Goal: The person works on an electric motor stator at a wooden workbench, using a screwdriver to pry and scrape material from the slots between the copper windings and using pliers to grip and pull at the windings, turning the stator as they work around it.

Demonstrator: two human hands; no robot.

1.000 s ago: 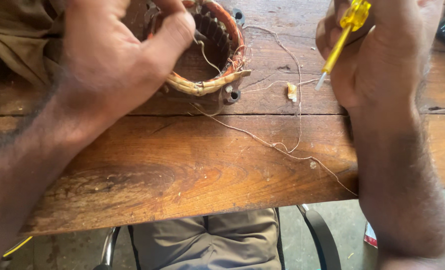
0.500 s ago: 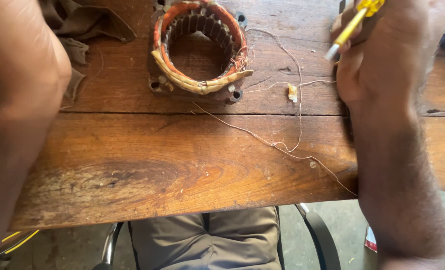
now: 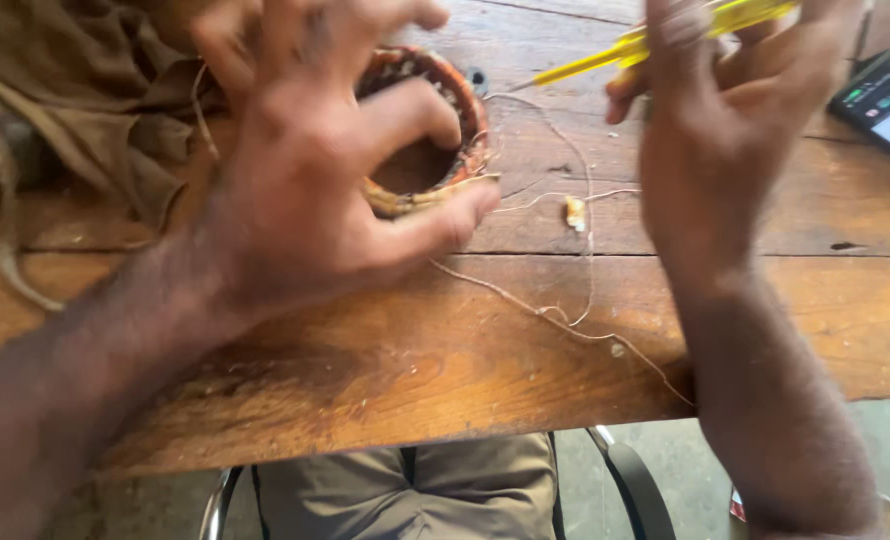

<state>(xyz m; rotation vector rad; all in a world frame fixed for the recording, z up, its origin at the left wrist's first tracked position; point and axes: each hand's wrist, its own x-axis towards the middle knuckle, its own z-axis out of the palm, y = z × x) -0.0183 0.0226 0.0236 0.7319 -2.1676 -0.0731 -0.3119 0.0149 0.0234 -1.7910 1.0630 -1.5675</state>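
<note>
The motor stator (image 3: 420,130), a ring of copper-coloured windings bound in pale tape, lies flat on the wooden surface (image 3: 445,360), largely hidden beneath the left hand (image 3: 315,180). That hand hovers spread and released over it, fingers splayed, thumb reaching toward the ring's near rim; whether any fingertip touches the ring cannot be told. The right hand (image 3: 735,130), to the right of the ring, is clenched around a yellow screwdriver (image 3: 665,40) whose shaft points toward the windings. Thin lead wires (image 3: 565,310) trail from the stator across the surface toward the near edge, below both hands. The likely trouble: the screwdriver tip could nick the winding insulation if it slips, a finger or wrist could snag the loose wires and tug them out, and the brown cloth (image 3: 75,110) left of the left hand could catch on the ring.
</note>
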